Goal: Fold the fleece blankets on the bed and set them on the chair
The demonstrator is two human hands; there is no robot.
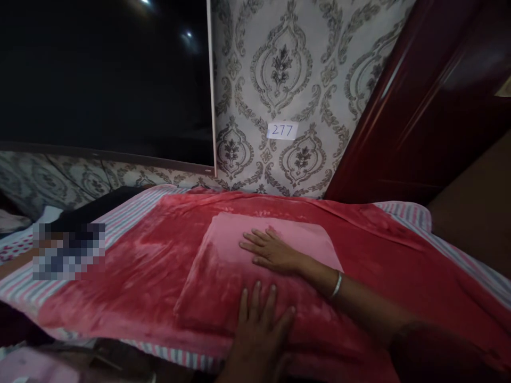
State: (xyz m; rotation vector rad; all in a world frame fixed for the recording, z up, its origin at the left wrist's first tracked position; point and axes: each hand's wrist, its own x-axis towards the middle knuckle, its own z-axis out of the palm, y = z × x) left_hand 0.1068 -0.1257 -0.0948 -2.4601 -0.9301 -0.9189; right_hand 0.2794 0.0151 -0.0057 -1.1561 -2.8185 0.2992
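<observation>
A folded plush blanket point(223, 242), pink towards the back and red towards the front, lies flat on a wider red plush cover point(147, 255). My right hand point(275, 252) rests palm down on its pink part, fingers spread towards the left, with a pale bangle point(337, 284) on the wrist. Nearer to me, my left hand point(259, 324) lies on the red front part of the folded blanket, its fingers stretched out and apart. Neither hand grips anything.
A striped cloth point(409, 215) shows around the red cover's edges. Behind stand a patterned wall with a paper label "277" point(282, 130), a large dark screen point(107, 80) and a dark red door or panel point(399, 106). A blurred patch point(67, 252) hides something at left.
</observation>
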